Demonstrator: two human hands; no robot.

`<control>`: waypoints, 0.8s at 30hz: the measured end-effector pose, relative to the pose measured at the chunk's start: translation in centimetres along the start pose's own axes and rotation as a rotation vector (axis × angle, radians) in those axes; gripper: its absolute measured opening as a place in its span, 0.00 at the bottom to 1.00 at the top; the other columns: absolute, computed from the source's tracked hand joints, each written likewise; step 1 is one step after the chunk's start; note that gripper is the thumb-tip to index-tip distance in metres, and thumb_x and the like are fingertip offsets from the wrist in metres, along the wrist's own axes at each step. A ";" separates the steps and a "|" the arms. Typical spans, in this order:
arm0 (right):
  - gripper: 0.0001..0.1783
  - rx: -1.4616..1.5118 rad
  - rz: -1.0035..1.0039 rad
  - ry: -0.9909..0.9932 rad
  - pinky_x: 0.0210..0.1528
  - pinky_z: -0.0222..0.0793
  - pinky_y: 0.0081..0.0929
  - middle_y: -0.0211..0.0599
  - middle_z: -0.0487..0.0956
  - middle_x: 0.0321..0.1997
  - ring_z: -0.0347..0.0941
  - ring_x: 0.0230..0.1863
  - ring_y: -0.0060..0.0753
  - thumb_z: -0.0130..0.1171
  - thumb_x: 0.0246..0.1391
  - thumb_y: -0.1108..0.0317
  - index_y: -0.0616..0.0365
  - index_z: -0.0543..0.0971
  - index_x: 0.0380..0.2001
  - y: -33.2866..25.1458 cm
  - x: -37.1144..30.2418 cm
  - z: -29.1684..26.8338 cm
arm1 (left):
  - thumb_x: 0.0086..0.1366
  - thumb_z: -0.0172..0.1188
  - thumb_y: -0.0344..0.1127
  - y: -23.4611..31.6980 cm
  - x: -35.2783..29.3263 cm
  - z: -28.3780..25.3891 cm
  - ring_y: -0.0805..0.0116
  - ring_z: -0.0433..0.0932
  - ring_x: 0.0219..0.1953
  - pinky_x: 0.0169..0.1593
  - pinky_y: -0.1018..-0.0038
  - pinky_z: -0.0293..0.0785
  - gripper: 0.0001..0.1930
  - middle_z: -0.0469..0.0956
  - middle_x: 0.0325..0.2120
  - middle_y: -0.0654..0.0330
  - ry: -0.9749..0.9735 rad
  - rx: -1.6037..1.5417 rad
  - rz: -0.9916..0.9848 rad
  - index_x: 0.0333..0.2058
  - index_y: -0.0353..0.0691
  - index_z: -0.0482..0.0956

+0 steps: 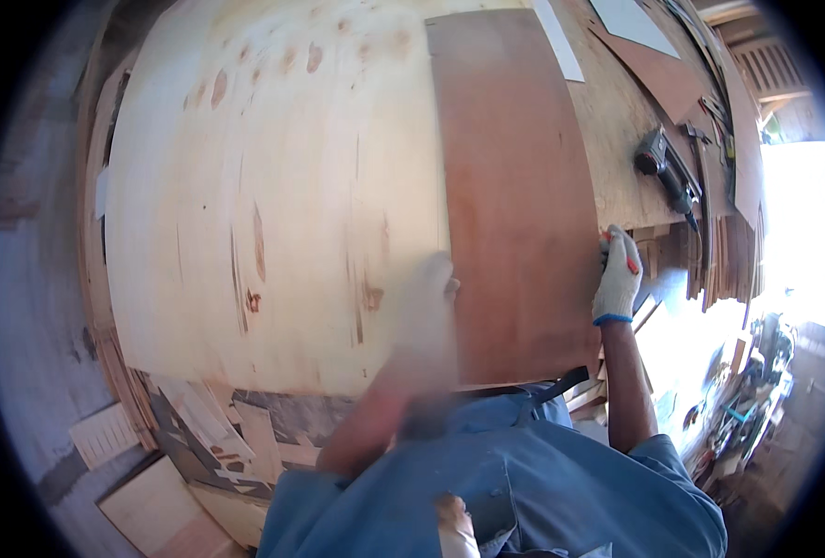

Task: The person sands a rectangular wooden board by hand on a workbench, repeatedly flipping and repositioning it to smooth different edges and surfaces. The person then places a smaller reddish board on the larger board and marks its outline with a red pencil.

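Note:
A large pale plywood sheet lies in front of me. On its right part rests a long reddish-brown thin panel. My left hand, in a white glove, is at the panel's left edge, smeared by motion, so its fingers are unclear. At the panel's right edge is my right hand, in a white glove with a blue cuff. Its fingers are closed around a small orange-red object, mostly hidden in the grip, whose kind I cannot make out.
On the bench at the right lie a black nail gun and a hammer. Brown and white offcuts sit at the far right. Wood scraps are piled below the sheet's near edge, with a pale board at lower left.

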State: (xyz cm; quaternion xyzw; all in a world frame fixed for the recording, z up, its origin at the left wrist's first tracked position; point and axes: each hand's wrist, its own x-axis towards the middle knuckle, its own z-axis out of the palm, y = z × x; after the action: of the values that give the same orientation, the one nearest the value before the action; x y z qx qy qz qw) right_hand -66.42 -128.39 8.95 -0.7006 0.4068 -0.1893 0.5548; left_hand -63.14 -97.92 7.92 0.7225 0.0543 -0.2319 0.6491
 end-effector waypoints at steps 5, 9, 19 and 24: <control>0.18 -0.189 -0.104 0.043 0.58 0.67 0.27 0.40 0.82 0.50 0.76 0.53 0.29 0.53 0.66 0.63 0.66 0.81 0.50 -4.7 -2.1 2.3 | 0.74 0.49 0.39 2.2 2.8 -4.3 0.64 0.79 0.52 0.56 0.71 0.75 0.21 0.78 0.55 0.53 -0.248 -0.008 -0.356 0.61 0.35 0.73; 0.16 -0.114 -0.163 0.032 0.56 0.70 0.27 0.39 0.83 0.47 0.77 0.50 0.28 0.55 0.66 0.66 0.65 0.81 0.50 -4.8 -4.4 3.0 | 0.75 0.49 0.40 2.4 2.5 -6.1 0.64 0.78 0.55 0.58 0.71 0.73 0.22 0.78 0.55 0.55 -0.267 0.021 -0.180 0.60 0.33 0.73; 0.15 0.078 -0.033 -0.300 0.49 0.73 0.24 0.35 0.83 0.43 0.78 0.44 0.22 0.54 0.67 0.69 0.64 0.80 0.51 -0.7 -19.2 10.6 | 0.75 0.50 0.44 -3.0 -0.5 -20.6 0.65 0.75 0.56 0.62 0.70 0.69 0.23 0.78 0.53 0.54 0.172 -0.272 -0.055 0.56 0.29 0.75; 0.16 -0.096 -0.289 -0.367 0.51 0.74 0.29 0.46 0.83 0.46 0.81 0.46 0.39 0.55 0.64 0.70 0.64 0.80 0.52 1.8 -25.7 9.0 | 0.75 0.51 0.44 -4.6 -6.6 -23.9 0.68 0.75 0.54 0.60 0.71 0.70 0.22 0.78 0.51 0.56 0.251 -0.310 -0.069 0.53 0.29 0.77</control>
State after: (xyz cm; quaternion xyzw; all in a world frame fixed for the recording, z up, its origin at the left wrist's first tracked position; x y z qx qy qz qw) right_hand -75.98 -102.83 9.26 -0.7999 0.2030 -0.1167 0.5526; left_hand -64.45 -72.76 7.58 0.6348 0.1945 -0.1509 0.7324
